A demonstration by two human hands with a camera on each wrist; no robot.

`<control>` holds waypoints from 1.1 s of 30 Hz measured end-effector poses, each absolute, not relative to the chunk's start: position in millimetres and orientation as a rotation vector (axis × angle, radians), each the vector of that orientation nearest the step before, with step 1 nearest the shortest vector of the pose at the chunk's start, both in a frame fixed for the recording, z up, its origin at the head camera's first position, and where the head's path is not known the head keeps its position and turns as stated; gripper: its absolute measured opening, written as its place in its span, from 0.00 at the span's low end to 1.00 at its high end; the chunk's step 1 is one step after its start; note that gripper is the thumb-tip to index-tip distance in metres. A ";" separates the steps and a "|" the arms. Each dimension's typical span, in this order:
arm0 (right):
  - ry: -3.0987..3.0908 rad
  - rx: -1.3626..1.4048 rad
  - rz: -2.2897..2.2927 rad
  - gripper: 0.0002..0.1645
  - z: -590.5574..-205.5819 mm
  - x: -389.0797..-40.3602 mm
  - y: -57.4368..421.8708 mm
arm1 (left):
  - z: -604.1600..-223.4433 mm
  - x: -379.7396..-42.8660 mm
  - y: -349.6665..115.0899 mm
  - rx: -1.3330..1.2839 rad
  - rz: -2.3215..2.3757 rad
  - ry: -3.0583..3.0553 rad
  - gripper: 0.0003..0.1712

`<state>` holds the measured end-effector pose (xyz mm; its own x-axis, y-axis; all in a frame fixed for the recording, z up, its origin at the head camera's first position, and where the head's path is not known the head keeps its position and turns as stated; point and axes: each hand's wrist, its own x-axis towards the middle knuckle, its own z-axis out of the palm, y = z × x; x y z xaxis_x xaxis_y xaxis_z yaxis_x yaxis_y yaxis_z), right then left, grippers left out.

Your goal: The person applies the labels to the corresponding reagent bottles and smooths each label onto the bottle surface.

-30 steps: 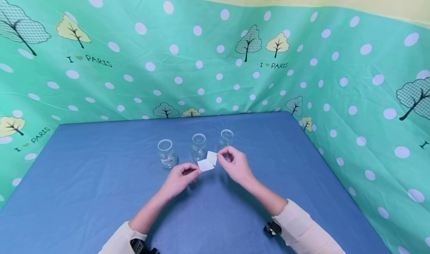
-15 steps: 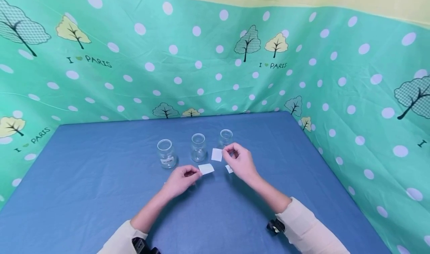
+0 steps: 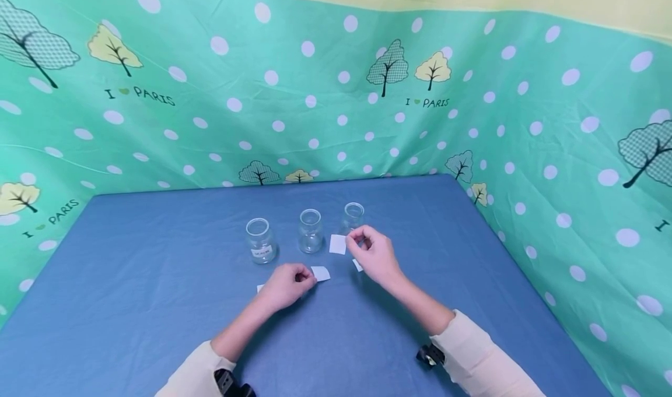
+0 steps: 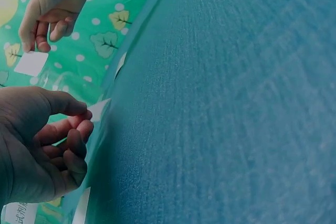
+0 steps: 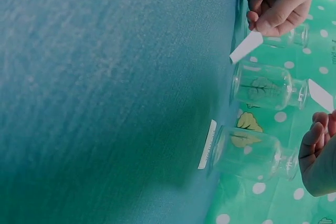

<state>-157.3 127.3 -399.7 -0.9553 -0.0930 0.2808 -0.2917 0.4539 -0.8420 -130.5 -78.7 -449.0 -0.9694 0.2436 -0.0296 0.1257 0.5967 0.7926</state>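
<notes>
My left hand (image 3: 287,285) pinches a small white paper slip (image 3: 321,274) by its edge, low over the blue table. My right hand (image 3: 373,254) holds a square white label (image 3: 338,244) between thumb and forefinger, higher up and overlapping the right glass jar (image 3: 353,211) in the head view. The middle glass jar (image 3: 311,232) stands plain and lidless. On the left glass jar (image 3: 258,228) sits a white label (image 3: 261,252) with dark writing. In the right wrist view the left hand's slip (image 5: 245,47) hangs slanted near the tabletop.
Another white label (image 5: 207,144) with small print lies flat on the table, partly under my right hand in the head view. A further white slip (image 3: 259,288) peeks out behind my left wrist. A green dotted curtain (image 3: 294,94) closes off the back and right side.
The two white papers, overlapping at first, have come apart. My right hand moved slightly right with the label; my left hand then lowered its slip toward the table.
</notes>
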 end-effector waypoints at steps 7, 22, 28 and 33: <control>-2.517 0.339 1.518 0.03 -400.4 -157.4 127.2 | -447.7 -130.6 -77.0 0.342 1.189 2.793 0.08; -2.550 0.315 1.518 0.03 -401.9 -156.8 125.3 | -447.9 -130.3 -76.1 0.363 1.096 2.879 0.11; -2.555 0.317 1.519 0.03 -403.2 -156.8 125.5 | -446.3 -130.2 -75.9 0.342 1.069 2.874 0.11; -2.549 0.327 1.513 0.03 -403.6 -157.5 125.2 | -441.3 -132.1 -78.9 0.331 1.099 2.844 0.11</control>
<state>-157.5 125.2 -403.6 -0.9634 -0.1056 0.2465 -0.2670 0.4647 -0.8443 -132.1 -78.9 -441.3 -0.9740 0.2265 0.0078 0.1728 0.7203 0.6718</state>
